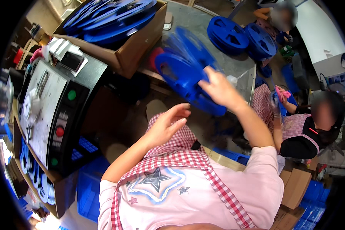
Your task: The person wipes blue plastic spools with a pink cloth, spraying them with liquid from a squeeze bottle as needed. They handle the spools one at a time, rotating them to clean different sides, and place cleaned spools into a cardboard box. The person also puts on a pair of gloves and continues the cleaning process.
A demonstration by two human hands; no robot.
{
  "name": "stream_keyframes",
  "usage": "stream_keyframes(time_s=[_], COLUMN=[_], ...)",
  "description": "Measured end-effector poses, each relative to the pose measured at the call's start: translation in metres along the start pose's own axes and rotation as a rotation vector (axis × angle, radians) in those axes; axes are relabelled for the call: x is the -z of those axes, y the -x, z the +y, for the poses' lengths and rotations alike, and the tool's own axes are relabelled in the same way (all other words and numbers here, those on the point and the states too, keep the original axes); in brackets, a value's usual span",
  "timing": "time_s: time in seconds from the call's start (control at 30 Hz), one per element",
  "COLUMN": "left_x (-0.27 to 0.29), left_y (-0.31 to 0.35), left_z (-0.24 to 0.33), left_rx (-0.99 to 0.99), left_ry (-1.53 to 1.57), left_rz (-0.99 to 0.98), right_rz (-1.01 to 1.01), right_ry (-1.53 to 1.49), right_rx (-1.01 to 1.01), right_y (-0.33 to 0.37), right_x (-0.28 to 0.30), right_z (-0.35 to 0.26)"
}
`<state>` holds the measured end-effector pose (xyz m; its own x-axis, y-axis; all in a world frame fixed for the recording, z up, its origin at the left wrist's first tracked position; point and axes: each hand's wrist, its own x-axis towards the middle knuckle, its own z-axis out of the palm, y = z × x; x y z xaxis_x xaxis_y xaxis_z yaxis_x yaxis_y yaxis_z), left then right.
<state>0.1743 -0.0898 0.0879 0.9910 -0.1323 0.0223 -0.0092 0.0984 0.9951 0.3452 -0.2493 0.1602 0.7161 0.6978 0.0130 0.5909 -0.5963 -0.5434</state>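
My right hand [220, 89] grips a blue plastic reel [180, 71], which is tilted and smeared by motion above the near edge of the grey table [239, 82]. Another blue reel [193, 44], also blurred, overlaps it from behind; whether the two are joined I cannot tell. A blurred pink-red thing [155, 57] shows at the reel's left side. In front of my apron, my left hand [166, 126] is held up with thumb and fingers apart and nothing in it. It is apart from the reel.
A cardboard box [136, 50] of blue reels [113, 17] stands at the far left. Nearer is a machine [46, 111] with green and red buttons. Stacked reels [228, 34] lie at the table's far right. Two co-workers [299, 132] [264, 23] sit on the right. Cartons [295, 188] stand lower right.
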Motion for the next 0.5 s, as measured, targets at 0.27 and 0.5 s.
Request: stream_keyframes(time_s=[0.27,0.5], left_x=[0.013,0.023], left_y=[0.093,0.127], left_z=[-0.054,-0.065], left_rx=[0.22,0.315], left_ry=[0.664,0.852], left_rz=[0.456,0.855], right_rz=[-0.258,-0.621], right_ry=[-0.542,0.137], right_rx=[0.179,0.444], right_y=[0.054,0.059], right_x=[-0.162,-0.168], right_z=[-0.094,-0.134])
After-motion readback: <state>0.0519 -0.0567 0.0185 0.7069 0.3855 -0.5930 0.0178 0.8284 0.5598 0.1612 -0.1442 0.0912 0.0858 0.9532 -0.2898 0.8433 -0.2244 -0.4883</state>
